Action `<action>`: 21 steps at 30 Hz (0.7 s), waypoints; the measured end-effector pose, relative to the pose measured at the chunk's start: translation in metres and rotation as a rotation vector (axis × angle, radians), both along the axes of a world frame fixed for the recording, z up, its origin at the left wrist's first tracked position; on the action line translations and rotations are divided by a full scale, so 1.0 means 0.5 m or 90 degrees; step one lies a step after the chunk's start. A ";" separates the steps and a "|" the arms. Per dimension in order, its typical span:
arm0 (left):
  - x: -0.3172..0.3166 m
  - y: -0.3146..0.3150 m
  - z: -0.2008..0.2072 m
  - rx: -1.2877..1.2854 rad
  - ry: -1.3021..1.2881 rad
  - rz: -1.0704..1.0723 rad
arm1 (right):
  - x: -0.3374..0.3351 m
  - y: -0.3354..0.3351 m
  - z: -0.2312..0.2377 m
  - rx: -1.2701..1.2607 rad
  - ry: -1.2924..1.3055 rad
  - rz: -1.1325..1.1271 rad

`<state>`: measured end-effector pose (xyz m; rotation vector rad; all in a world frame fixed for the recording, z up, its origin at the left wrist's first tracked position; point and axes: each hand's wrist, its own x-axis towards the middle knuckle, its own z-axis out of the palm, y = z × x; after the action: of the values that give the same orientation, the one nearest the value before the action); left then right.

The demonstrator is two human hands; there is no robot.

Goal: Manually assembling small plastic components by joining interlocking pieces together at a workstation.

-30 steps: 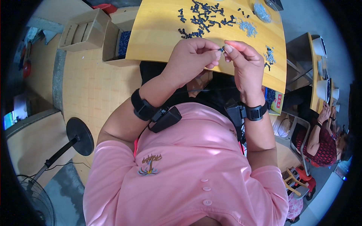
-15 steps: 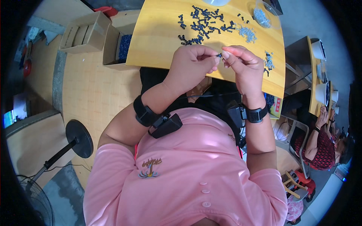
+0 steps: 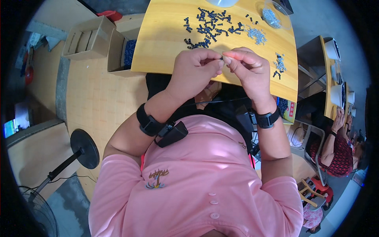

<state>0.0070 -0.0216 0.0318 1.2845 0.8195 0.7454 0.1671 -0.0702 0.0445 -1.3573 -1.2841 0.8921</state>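
My left hand [image 3: 196,71] and my right hand [image 3: 249,70] meet fingertip to fingertip over the near edge of the yellow table [image 3: 158,43]. The left thumb and forefinger pinch a small black part [image 3: 221,58], mostly covered by the fingers. My right thumb and forefinger are closed at its other end; whatever they grip is too small to make out. Beyond the hands lies a spread of small black parts [image 3: 213,27]. Right of them is a heap of small silvery metal pieces [image 3: 256,35], and a smaller mixed heap [image 3: 279,63] lies near the right edge.
A clear round tub [image 3: 272,17] of silvery pieces stands at the back right. Left of the table is a cardboard box [image 3: 118,53] holding dark parts. A pedestal fan [image 3: 37,209] stands at lower left. Another person [image 3: 333,154] sits at a table on the right.
Both hands have shifted slightly left, still together at the fingertips. The black part between them is now more hidden by the fingers.
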 end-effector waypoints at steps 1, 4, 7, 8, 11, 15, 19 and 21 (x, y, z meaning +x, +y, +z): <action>-0.002 0.003 0.004 -0.014 -0.011 -0.014 | -0.002 0.003 0.004 0.033 0.016 0.008; -0.001 0.006 0.026 -0.042 -0.024 -0.025 | 0.001 0.004 0.005 0.089 0.040 0.025; 0.004 0.002 0.030 -0.218 -0.125 -0.018 | -0.002 -0.007 0.016 0.118 -0.036 0.041; 0.004 0.004 0.029 -0.213 -0.126 -0.018 | -0.004 -0.011 0.020 0.126 -0.121 0.046; 0.000 0.005 0.023 -0.296 -0.193 -0.056 | -0.016 -0.023 0.021 0.168 -0.206 0.016; 0.001 0.001 0.021 -0.341 -0.190 -0.112 | -0.022 -0.033 0.008 0.201 -0.315 -0.061; 0.005 -0.009 0.016 -0.346 -0.199 -0.114 | -0.022 -0.035 0.001 0.226 -0.365 -0.067; 0.003 -0.009 0.015 -0.336 -0.175 -0.117 | -0.022 -0.036 0.001 0.233 -0.369 -0.066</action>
<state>0.0084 -0.0259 0.0393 0.7503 0.6094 0.4970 0.1560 -0.0882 0.0448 -1.4119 -1.6935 0.1656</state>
